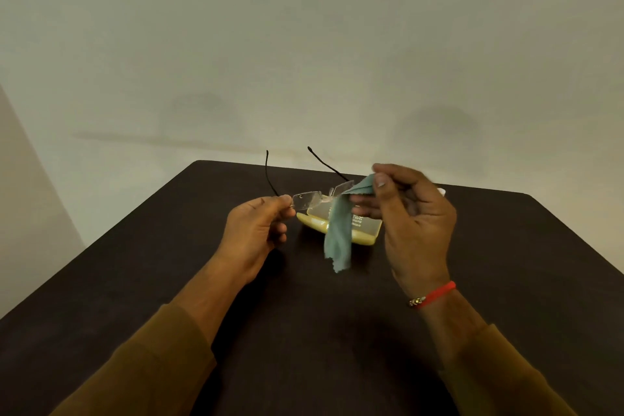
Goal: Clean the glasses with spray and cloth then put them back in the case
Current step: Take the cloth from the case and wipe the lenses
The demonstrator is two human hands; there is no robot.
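Note:
Rimless glasses [308, 198] with thin black arms are held above the dark table, arms open and pointing away from me. My left hand [256, 230] pinches the left lens corner. My right hand [410, 213] presses a teal cloth [339, 233] around the right lens between thumb and fingers; the cloth's loose end hangs down. A yellow glasses case [366, 236] lies open on the table directly beneath the glasses, partly hidden by the cloth. No spray bottle can be made out for certain.
The dark table [169, 280] ends at a far edge close to a plain pale wall. A small white object [441, 192] peeks out behind my right hand. A red thread band sits on my right wrist.

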